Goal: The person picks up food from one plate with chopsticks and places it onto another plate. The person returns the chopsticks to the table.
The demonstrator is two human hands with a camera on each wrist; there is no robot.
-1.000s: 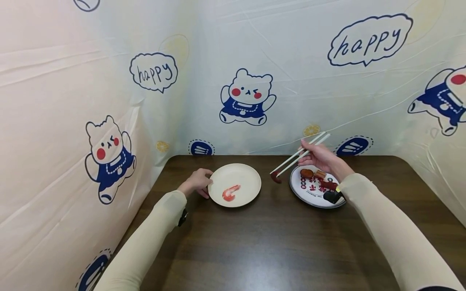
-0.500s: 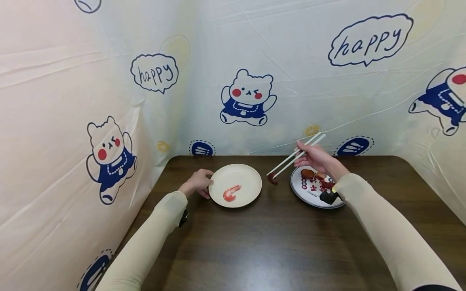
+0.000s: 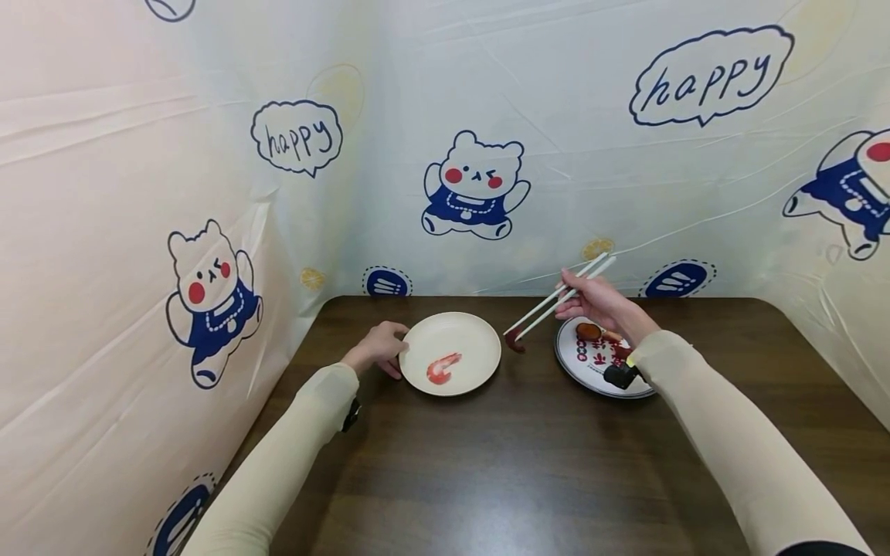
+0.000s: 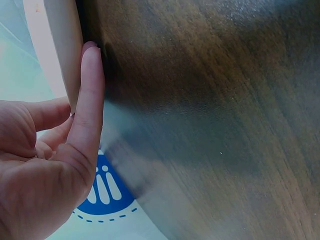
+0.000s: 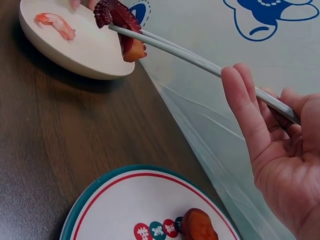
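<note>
My left hand (image 3: 381,349) pinches the left rim of a cream plate (image 3: 480,340); in the left wrist view, a finger (image 4: 89,100) lies along the plate's underside. A pink shrimp (image 3: 442,369) lies on this plate. My right hand (image 3: 592,300) holds a pair of pale chopsticks (image 3: 556,300) slanting down to the left. Between their tips hangs a curved dark red food piece (image 5: 120,25) with a bumpy edge and an orange end, resembling an octopus tentacle. In the head view it is just right of the cream plate's rim.
Below my right hand stands a white plate (image 3: 587,371) with printed red characters and a dark rim. On it sit a round brown food piece (image 3: 588,331) and other pieces partly hidden by my wrist. A printed cloth (image 3: 556,193) hangs behind the brown wooden table (image 3: 473,463).
My right hand has moved a little left, bringing the chopsticks and the dark red piece closer to the cream plate. My left hand stays at the plate's rim.
</note>
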